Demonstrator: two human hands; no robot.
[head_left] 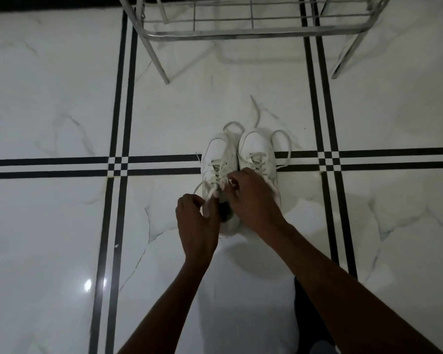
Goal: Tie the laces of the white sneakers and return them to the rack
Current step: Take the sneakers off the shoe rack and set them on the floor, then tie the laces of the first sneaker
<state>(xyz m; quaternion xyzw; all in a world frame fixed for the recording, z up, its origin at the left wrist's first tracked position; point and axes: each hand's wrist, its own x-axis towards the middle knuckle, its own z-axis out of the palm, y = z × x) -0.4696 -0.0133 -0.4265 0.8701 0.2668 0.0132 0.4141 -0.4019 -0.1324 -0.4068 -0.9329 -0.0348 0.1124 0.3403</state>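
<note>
- Head view: my two white sneakers stand side by side on the white marble floor, their sides touching, right where the black double stripes in the floor cross from left to right.
- Both point away from me, toes toward the metal rack and heels toward me; their long axes run near to far, roughly parallel.
- The left sneaker is the one I am working on. Its far half shows; my hands cover much of the near half.
- The right sneaker is untied. Its laces trail loose over the floor past the toe and out to the right in open loops.
- My left hand is closed around a strand of the left sneaker's lace, pinching it near the shoe's opening.
- My right hand reaches across over the near part of the right sneaker, fingers curled and gripping the other strand above the left sneaker's tongue.
- The rack stands at the far edge of the floor, apart from the sneakers; its legs rest on the floor and the wire shelf I can see holds nothing.
</note>
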